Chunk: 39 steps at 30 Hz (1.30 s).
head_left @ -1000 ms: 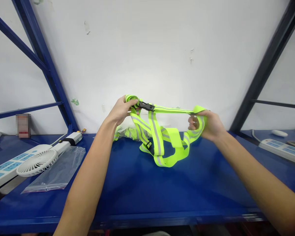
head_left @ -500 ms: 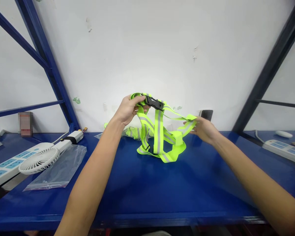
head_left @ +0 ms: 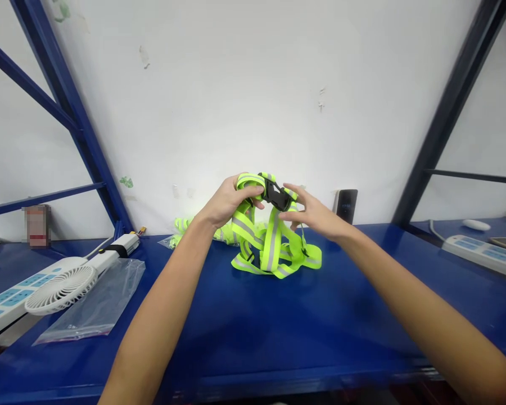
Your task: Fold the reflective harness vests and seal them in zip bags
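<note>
A neon-yellow reflective strap vest (head_left: 271,242) with grey stripes hangs in loops, its lower straps lying on the blue table. My left hand (head_left: 231,199) is closed on its upper straps, thumb pressed beside the black side-release buckle (head_left: 277,196). That buckle is joined to straps at both ends. At the buckle's right end is my right hand (head_left: 310,211), thumb and forefinger spread apart around the strap there. Whether those fingertips touch the strap is hard to tell.
Behind the vest lie more yellow straps (head_left: 225,233) with clear plastic. To the left are a white fan (head_left: 61,289), a power strip (head_left: 8,298) and a clear zip bag (head_left: 96,304). A dark phone-like device (head_left: 346,206) stands against the wall; another power strip (head_left: 483,253) is at right.
My right hand has let go of the strap at the right and moved left to the buckle. That strap has dropped onto the table. My left hand keeps its hold.
</note>
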{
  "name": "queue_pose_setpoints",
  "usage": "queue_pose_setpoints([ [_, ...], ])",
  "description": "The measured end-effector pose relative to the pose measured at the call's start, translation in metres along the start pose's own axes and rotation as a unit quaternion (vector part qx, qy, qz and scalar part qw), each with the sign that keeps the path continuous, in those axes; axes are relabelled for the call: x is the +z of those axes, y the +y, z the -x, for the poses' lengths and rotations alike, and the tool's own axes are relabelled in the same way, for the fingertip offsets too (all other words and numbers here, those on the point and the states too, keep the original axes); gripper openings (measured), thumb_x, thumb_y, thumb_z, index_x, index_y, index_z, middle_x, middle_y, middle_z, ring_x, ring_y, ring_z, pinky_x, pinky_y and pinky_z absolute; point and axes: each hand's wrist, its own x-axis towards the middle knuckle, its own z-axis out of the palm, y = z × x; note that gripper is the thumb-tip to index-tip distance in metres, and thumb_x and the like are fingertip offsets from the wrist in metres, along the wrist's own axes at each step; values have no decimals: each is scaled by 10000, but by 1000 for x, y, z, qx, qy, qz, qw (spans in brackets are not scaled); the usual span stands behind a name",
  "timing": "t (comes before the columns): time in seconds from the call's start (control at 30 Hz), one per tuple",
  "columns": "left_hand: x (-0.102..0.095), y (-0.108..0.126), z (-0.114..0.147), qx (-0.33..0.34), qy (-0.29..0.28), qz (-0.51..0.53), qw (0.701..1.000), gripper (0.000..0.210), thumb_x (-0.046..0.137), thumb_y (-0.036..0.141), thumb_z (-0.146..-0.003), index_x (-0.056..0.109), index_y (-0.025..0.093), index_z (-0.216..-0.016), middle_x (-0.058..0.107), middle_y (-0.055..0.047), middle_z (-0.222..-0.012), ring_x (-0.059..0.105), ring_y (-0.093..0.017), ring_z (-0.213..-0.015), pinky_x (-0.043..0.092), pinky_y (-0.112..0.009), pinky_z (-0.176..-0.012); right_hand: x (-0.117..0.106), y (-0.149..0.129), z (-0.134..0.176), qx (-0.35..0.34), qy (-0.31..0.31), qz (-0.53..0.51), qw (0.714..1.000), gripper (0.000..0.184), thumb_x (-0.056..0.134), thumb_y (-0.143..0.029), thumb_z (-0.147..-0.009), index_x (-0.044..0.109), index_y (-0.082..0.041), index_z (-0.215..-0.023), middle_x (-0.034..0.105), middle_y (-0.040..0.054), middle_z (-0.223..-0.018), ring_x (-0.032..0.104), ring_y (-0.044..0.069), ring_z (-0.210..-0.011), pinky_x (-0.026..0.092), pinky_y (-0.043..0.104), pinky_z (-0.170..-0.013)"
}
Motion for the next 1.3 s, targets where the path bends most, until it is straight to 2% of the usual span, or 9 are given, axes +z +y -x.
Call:
queue_pose_setpoints([
  [0.07,-3,2,3,7,-29,-3,1000,303,779,345,-743,617,160,-920,654,-8,-756,635,-107,-570,398,-195,-426,-4,2,-1,28,-51,-135,989,835,783,-400,-708,418,-285,-1450,597,116,-1345,600,114,-572,593,344,-614],
  [0.2,-5,1,7,21,-65,12,998,301,767,387,-719,599,178,-858,555,34,-606,521,-87,-455,348,-222,-403,-11,10,6,56,-140,-321,935,560,658,-524,-723,563,-234,-1192,719,81,-1031,553,117,-487,527,292,-494],
  [0.33,-8,-4,9,46,-70,60,995,289,729,404,-704,567,197,-824,504,53,-568,450,-73,-402,294,-231,-401,-17,15,10,85,-192,-324,922,600,553,-623,-677,593,-199,-1100,725,107,-933,615,177,-552,558,391,-597],
  [0.53,-12,-1,9,57,-58,69,994,291,733,390,-697,555,189,-808,502,57,-565,447,-65,-382,315,-231,-404,-25,4,12,86,-225,-307,921,547,609,-493,-719,605,-181,-1168,713,125,-1073,722,290,-812,557,517,-814],
  [0.6,-8,2,8,50,-58,22,997,281,738,392,-735,579,174,-815,542,34,-581,521,-89,-427,348,-231,-407,-24,-4,14,55,-190,-258,946,628,631,-518,-764,548,-218,-1310,680,129,-1189,728,293,-839,573,501,-793],
  [0.7,2,5,7,45,-54,-41,997,279,729,398,-795,580,168,-844,618,-2,-655,613,-119,-501,374,-220,-408,-18,-16,16,-17,-21,-63,998,859,732,-525,-751,364,-328,-1502,563,127,-1392,711,254,-822,585,416,-705],
  [0.8,8,5,5,47,-40,-69,996,278,714,400,-831,562,171,-867,637,-10,-693,656,-130,-549,411,-208,-435,-9,-23,13,-136,150,192,960,954,847,-426,-665,408,-314,-1505,486,141,-1463,676,246,-844,559,399,-733],
  [0.97,4,1,3,53,-10,-50,997,288,708,400,-842,533,182,-910,656,-24,-803,713,-155,-646,414,-194,-435,0,-25,7,-204,159,347,901,311,617,-317,-885,687,-216,-1170,687,109,-1118,660,260,-872,514,409,-807],
  [1.3,-16,-9,1,19,2,-94,995,499,729,382,-813,493,234,-1227,677,-78,-1055,718,-188,-818,499,-247,-625,-21,-12,-19,-238,232,331,883,304,499,-201,-905,720,-235,-1110,710,82,-1070,656,278,-1007,492,439,-920],
])
